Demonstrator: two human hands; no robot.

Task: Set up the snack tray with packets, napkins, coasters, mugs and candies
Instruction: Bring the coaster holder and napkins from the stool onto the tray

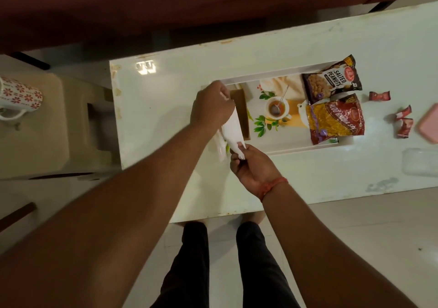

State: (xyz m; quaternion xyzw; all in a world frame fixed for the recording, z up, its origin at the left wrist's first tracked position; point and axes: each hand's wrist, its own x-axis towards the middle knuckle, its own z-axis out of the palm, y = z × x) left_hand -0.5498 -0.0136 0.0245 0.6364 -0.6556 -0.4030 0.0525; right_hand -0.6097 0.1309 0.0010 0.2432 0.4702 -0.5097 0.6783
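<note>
A white tray (282, 71) with a printed tea picture lies on the white table (166, 89). On its right end lie a salted peanuts packet (331, 81) and a red and yellow snack packet (335, 120). Over the tray's left end my left hand (211, 103) pinches the far end of a white napkin (233, 132), and my right hand (251, 165) pinches its near end. A brown coaster (243, 113) lies under the napkin. More white napkins (220, 149) lie beneath. Three red candies (379, 96) (403, 112) (405, 128) sit right of the tray.
A floral mug (19, 96) lies on its side on a beige stool (54, 122) left of the table. A pink lid (429, 122) and a clear plastic box (419, 164) sit at the table's right. A dark red sofa (166, 6) runs along the far side.
</note>
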